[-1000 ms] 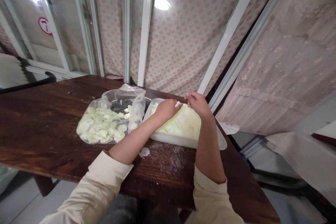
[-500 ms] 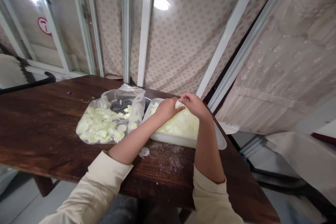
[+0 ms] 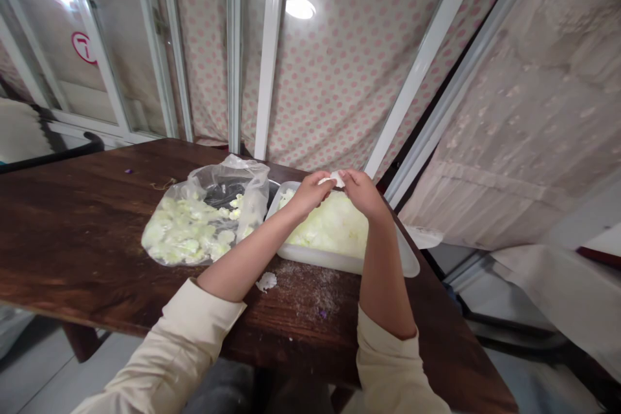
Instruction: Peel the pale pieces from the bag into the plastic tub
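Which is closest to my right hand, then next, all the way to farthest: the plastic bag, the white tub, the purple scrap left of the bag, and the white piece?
From your right hand:
1. White piece: at your fingertips.
2. White tub: just below.
3. Plastic bag: left of the tub.
4. Purple scrap: farthest left.

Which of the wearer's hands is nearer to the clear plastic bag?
Left. The left hand is over the white tray, to the right of the plastic bag; the right hand is farther right, beyond the left hand.
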Demonstrator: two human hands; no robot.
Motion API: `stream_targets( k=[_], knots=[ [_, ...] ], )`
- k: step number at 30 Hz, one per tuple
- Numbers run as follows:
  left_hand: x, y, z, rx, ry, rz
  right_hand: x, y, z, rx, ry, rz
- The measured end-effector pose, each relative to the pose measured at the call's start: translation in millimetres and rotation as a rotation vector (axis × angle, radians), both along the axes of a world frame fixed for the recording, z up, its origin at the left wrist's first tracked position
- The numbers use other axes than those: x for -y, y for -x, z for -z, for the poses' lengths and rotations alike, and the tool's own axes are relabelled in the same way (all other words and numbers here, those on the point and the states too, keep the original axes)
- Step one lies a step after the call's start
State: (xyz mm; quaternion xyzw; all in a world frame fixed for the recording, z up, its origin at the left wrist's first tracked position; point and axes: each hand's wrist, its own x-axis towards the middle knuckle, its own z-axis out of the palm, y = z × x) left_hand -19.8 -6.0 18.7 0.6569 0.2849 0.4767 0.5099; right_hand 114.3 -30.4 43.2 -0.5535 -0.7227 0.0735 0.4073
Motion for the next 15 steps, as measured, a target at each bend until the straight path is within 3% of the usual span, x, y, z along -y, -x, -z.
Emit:
stream_targets(
  k=[3,7,11,15],
  knots=[
    [1.4,2.1,-2.5,0.048,0.079,0.012,-1.7,0.1,1.2,-0.105,0.04,-0.107],
    [0.4,3.1,-2.1,0.05,0.047,0.016,-3.6,-0.6,2.0,-0.134,0.038,-0.167],
    [-0.1,2.4,-2.2,0.057,0.054,0.023,-4.1,-1.1,1.0,-0.126,-0.069,-0.086],
    [-0.1,0.3,-3.9,0.122,0.181,0.07,-5.3,-5.0,1.7,-0.084,-0.162,0.1]
  ],
)
